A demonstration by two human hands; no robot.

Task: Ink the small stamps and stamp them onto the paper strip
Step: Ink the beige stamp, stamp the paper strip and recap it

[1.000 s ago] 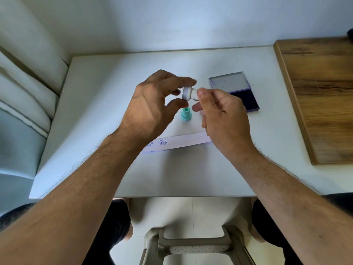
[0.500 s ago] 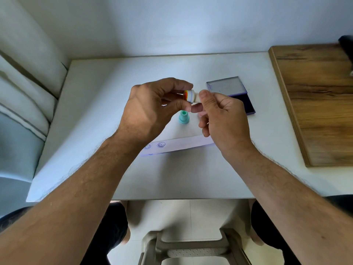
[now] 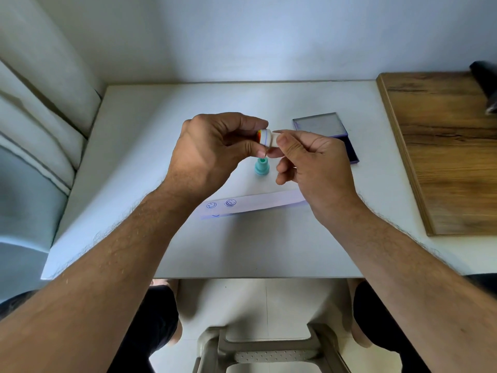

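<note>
Stamp point(image 3: 266, 137), small and white, lies sideways in mid-air, pinched at both ends by left hand point(image 3: 215, 149) and right hand point(image 3: 312, 162); ink pad point(image 3: 347, 149) sits open nearer the right; paper strip point(image 3: 258, 204) lies below, teal stamp point(image 3: 261, 166) between.

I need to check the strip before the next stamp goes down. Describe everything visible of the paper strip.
The paper strip is a long, narrow band of white paper lying flat on the white table, running slightly uphill from left to right, in front of the teal stamp. Two round blue imprints sit near its left end, one a smiley face; a fainter blue mark lies at its near edge. The forearms hide both ends. Neither hand is seen touching it.
</note>
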